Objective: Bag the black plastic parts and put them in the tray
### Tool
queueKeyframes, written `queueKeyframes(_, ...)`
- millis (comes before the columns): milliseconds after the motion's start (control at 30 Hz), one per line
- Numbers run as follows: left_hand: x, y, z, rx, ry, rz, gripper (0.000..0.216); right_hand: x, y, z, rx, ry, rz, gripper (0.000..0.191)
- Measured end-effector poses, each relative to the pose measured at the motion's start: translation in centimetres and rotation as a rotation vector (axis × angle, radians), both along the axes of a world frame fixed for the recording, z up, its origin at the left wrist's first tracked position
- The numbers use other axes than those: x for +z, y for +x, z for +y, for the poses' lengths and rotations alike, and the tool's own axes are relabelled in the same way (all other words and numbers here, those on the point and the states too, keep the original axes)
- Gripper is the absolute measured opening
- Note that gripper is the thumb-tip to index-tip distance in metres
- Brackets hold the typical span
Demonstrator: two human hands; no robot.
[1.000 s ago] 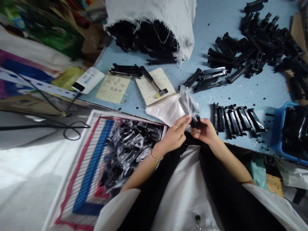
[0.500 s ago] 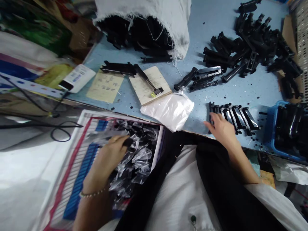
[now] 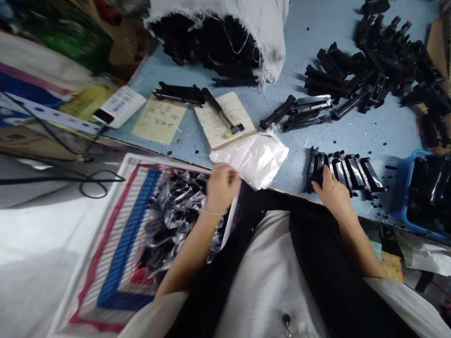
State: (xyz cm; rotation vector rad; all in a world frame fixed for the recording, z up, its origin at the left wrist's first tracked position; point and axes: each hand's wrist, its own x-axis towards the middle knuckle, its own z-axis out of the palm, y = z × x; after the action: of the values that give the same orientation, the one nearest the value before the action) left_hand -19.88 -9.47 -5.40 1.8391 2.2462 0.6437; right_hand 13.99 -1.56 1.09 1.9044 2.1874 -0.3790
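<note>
My left hand (image 3: 221,188) is over the crate's near-table edge, beside a stack of clear plastic bags (image 3: 262,157). Its fingers are curled and smeared by motion; whether they hold anything is hidden. My right hand (image 3: 333,195) is closed, thumb and fingers gripping a black plastic part (image 3: 319,168) at the left end of a row. Several similar parts (image 3: 354,172) lie side by side to the right of it, some with shiny faces. Below my left arm, the crate (image 3: 118,263) holds many black pieces in clear bags (image 3: 176,211).
A blue bin (image 3: 403,188) of black parts stands at the table's right. Loose black parts (image 3: 373,61) are heaped behind. A frayed white sack (image 3: 260,28) spills more. A board (image 3: 221,117), a yellow note (image 3: 160,119) and a white device (image 3: 121,107) lie left; a cable (image 3: 95,180) loops beside the crate.
My left hand has moved right and up from the crate to the plastic bags, leaving a bagged dark piece behind. My right hand has gone from open above the row to closed on a part.
</note>
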Motion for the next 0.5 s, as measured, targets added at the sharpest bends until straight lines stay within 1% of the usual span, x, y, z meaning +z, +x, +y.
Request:
queueKeyframes(33,0.4,2.8,1.7,-0.164,0.052,-0.044,0.020,-0.3,0.2,0.1,-0.018,0.003,0.022,0.066)
queueKeyframes(67,0.7,5.3,3.2,-0.275,0.073,-0.056,0.022,-0.5,0.4,0.2,-0.035,0.007,0.055,0.062)
queueKeyframes(100,0.9,7.2,4.5,-0.338,0.061,-0.052,0.022,-0.8,0.8,0.3,-0.055,0.008,0.105,0.058)
queueKeyframes(133,1.0,8.6,5.5,-0.372,0.032,-0.053,0.018,-1.1,1.2,0.4,-0.074,-0.002,0.181,0.054)
queueKeyframes(167,1.0,9.3,6.4,-0.376,-0.005,-0.068,0.013,-1.4,1.6,0.6,-0.096,-0.029,0.292,0.049)
queueKeyframes(200,1.0,9.5,7.0,-0.364,-0.040,-0.111,0.008,-1.7,1.9,0.7,-0.132,-0.070,0.442,0.046)
queueKeyframes(233,0.8,9.2,7.4,-0.340,-0.067,-0.189,0.010,-1.9,2.0,0.8,-0.183,-0.125,0.622,0.043)
queueKeyframes(300,0.5,7.9,8.0,-0.262,-0.106,-0.439,0.017,-2.3,1.5,0.9,-0.306,-0.259,1.018,0.039)
queueKeyframes(367,0.3,6.6,8.2,-0.162,-0.148,-0.727,0.020,-2.4,0.1,1.0,-0.411,-0.388,1.347,0.036)
queueKeyframes(433,0.3,5.9,8.3,-0.095,-0.165,-0.924,0.023,-2.3,-1.9,1.3,-0.448,-0.521,1.552,0.032)
queueKeyframes(500,0.4,5.9,8.2,-0.101,-0.125,-0.967,0.022,-2.4,-4.1,1.8,-0.440,-0.662,1.672,0.030)
